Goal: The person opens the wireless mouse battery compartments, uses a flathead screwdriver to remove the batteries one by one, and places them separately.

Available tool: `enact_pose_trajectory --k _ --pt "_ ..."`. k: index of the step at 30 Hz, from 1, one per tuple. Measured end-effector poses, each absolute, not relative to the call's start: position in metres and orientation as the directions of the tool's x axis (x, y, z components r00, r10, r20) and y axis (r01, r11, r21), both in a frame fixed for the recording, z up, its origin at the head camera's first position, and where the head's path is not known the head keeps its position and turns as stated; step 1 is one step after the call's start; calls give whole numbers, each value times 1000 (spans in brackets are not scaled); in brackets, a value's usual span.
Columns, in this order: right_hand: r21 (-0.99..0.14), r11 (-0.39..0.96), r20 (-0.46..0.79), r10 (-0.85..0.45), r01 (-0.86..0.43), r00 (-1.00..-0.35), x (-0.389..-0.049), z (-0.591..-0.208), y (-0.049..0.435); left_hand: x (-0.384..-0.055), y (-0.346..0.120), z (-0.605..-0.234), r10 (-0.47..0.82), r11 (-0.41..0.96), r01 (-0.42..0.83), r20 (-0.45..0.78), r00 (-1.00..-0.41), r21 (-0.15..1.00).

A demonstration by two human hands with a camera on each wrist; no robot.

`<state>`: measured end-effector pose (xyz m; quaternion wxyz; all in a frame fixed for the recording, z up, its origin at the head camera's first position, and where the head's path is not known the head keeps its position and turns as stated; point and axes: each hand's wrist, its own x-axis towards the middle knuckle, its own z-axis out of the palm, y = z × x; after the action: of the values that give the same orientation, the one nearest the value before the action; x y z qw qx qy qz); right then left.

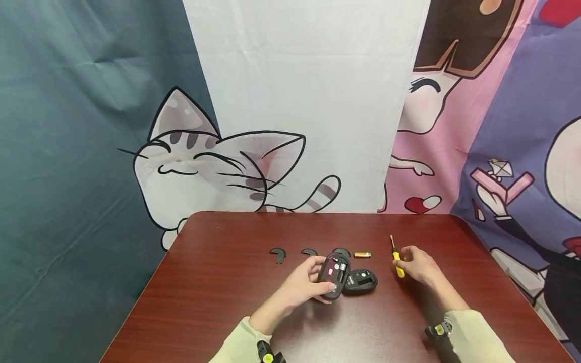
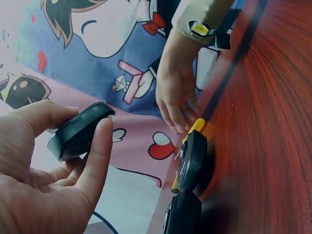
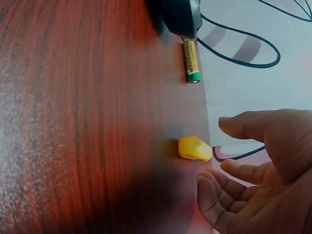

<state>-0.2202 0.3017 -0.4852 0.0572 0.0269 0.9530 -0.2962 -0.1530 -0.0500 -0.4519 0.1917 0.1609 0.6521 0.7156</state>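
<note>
My left hand (image 1: 301, 285) grips a black computer mouse (image 1: 338, 277) above the table, thumb on its near end and fingers round its side. The underside of this mouse faces me, showing an uncovered battery slot with a silvery piece in it. Against its right edge in the head view, a second black mouse (image 1: 361, 282) lies belly up, its slot also uncovered. My right hand (image 1: 419, 264) is beside a yellow-handled screwdriver (image 1: 398, 265), whose shaft points away from me. In the right wrist view, thumb and fingers are spread either side of the yellow handle (image 3: 194, 148).
A small battery (image 1: 362, 254) with a green end lies between the mice and the screwdriver. Farther back are dark curved covers: one on the left (image 1: 278, 254), another in the middle (image 1: 309, 251), and a third (image 1: 341, 251) partly behind the held mouse. A printed curtain (image 1: 295, 101) hangs behind the table.
</note>
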Motion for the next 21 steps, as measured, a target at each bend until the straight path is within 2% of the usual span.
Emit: enact_pose_trajectory --k 5,21 --pt "-551 827 -161 23 109 -987 -223 -491 302 -153 -48 -452 483 -82 -62 -15 -875 995" --pt "-486 870 -129 17 78 -992 -229 -495 298 -155 -48 -451 423 -24 -26 -13 -906 999"
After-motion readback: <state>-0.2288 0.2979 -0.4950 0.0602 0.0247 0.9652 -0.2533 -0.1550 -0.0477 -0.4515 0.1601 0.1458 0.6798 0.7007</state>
